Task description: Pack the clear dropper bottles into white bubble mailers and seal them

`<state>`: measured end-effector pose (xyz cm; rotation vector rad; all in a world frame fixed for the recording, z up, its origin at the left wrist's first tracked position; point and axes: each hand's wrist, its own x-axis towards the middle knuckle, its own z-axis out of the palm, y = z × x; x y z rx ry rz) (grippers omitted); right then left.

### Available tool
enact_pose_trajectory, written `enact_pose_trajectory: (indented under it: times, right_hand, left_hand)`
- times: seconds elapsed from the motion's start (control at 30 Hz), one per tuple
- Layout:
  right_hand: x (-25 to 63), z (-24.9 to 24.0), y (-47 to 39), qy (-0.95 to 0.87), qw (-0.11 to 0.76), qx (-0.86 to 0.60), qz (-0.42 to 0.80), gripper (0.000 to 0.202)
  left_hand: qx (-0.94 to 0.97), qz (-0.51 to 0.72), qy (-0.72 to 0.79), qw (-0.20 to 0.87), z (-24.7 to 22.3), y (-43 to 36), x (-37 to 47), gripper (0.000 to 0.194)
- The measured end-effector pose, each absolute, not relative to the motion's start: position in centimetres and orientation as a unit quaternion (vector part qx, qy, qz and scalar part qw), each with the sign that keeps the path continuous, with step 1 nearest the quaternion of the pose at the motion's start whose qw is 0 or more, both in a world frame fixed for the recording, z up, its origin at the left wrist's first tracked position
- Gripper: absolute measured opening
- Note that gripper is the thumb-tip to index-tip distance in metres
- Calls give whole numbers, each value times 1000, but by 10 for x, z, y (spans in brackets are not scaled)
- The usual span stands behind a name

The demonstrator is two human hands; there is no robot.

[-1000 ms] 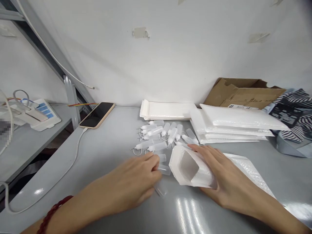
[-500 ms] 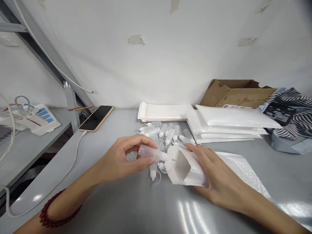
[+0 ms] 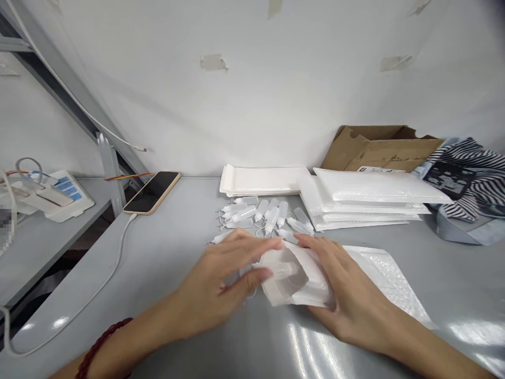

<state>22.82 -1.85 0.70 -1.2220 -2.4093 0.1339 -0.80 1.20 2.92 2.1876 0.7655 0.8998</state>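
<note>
Glare streaks the grey tabletop (image 3: 189, 210); left hand (image 3: 231, 284) slightly blurred.

At the centre of the head view, the right hand (image 3: 349, 295) grips a white padded mailer (image 3: 319, 271) with its mouth facing nine o'clock, while the left hand (image 3: 215, 289), thumb and fingers parted, meets that mouth, where a translucent bottle (image 3: 288, 270) shows inside. From the mouth, loose bottles (image 3: 258, 213) lie towards eleven o'clock, a phone (image 3: 153, 192) at ten, a flat mailer (image 3: 389, 276) at three and a stack of mailers (image 3: 382, 188) at two. Beyond that stack, a cardboard box (image 3: 384, 152) sits towards one o'clock, with striped cloth (image 3: 469, 176) at two.
</note>
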Motion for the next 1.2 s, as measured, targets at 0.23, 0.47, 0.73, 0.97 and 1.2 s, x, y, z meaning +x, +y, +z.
enact_pose_trajectory:
  times: [0.23,0.47,0.73,0.97,1.2]
  right_hand:
    - [241,12,-9,-826,269,-495,23,63]
    - [240,11,-9,-833,257,-489,28,62]
    - [241,13,-8,-834,240,-496,19,62]
    - [238,12,-10,-847,232,-478,15,62]
    - [228,6,-15,-873,214,-437,38,61]
  left_hand:
    - [828,276,406,271,16,20,-10,16]
    - [898,135,334,252,6,13,0,11]
    - [828,147,343,420,50,33,-42,15]
    - [781,174,461,385,54,39,-44,16]
    - [817,261,385,341,35,23,-21,14]
